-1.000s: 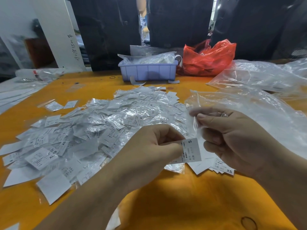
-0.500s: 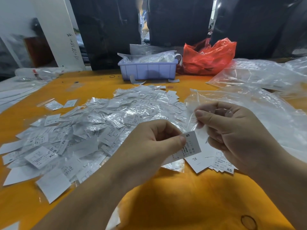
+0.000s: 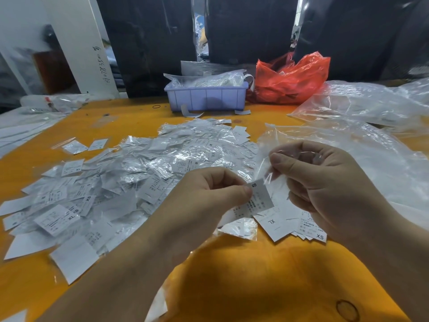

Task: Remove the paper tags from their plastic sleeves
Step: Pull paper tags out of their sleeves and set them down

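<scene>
**Thin film and light paper: pinch the edges, pull straight**

Paper, stiff enough to keep flat yet nearly weightless, is what the left hand (image 3: 209, 194) has between thumb and forefinger: a small white tag marked S (image 3: 261, 198), pinched by its left edge. The right hand (image 3: 325, 182) has its fingers curled, thumb and forefinger nipping a clear plastic sleeve (image 3: 270, 175) just above the tag's upper corner. Tag and sleeve look almost parted; whether a corner of the paper is inside the film cannot be told, since the plastic is transparent and creased.

Both things are held above the orange table (image 3: 255, 287), in front of the person. Beneath them lies a small stack of bare tags (image 3: 285, 224), with XL and XS showing. To the left spreads a large heap of sleeved tags (image 3: 139, 173), glinting with film.

As a judgement: the sleeve is limp, slippery and clingy, so it will fold or slide if taken mid-panel; a firm nip close to its open mouth serves best. The tag will crease if bent, so grip it flat by a margin and draw it in line with the sleeve. Neither needs force.

Further back stand a lilac tray (image 3: 205, 98), a red bag (image 3: 292, 80), and large clear bags (image 3: 359, 105) at right.
</scene>
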